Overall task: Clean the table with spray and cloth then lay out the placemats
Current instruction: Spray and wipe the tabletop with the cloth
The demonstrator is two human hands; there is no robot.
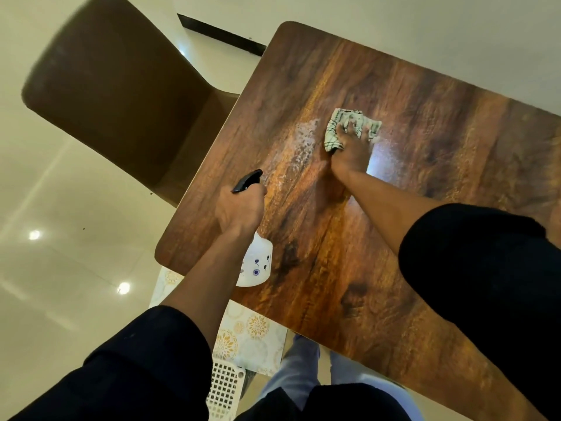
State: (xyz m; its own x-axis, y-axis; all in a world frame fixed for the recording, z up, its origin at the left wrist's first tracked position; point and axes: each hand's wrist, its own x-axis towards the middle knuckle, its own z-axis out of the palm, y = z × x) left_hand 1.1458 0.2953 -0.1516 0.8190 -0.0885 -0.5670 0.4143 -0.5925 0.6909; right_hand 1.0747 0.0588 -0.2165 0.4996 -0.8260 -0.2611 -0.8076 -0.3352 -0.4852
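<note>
My right hand (353, 144) flat, pressing crumpled checked cloth (346, 123) onto misted dark wooden table (334, 268); left hand (239, 208) gripping white spray bottle (256, 265), ready to respray.

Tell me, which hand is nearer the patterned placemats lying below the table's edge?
The left hand: it holds the spray bottle just above the placemats. The right hand presses the cloth farther up the table.
</note>
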